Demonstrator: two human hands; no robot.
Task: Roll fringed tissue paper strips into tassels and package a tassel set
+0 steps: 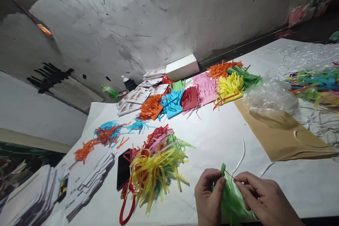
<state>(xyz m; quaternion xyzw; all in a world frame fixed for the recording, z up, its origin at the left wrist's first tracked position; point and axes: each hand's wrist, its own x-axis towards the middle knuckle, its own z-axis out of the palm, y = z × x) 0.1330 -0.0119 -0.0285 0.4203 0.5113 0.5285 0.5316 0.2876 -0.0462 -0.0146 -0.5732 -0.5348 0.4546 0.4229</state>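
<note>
At the table's near edge my left hand [209, 196] pinches the top of a bundle of light green paper strips [232, 201]. My right hand [261, 194] sits close beside it, fingertips on a thin wire or thread [230, 174] that runs to the bundle's top. A white strip [239, 160] curls up just behind my hands. A heap of yellow, red, pink and green strips [156, 164] lies left of my hands.
Stacks of fringed paper in orange, blue, red, pink, yellow and green [196, 93] line the back. A brown paper sheet [280, 134], clear plastic bags [272, 95], a black phone [123, 169], card stacks [87, 180] and a white box [182, 67] lie around.
</note>
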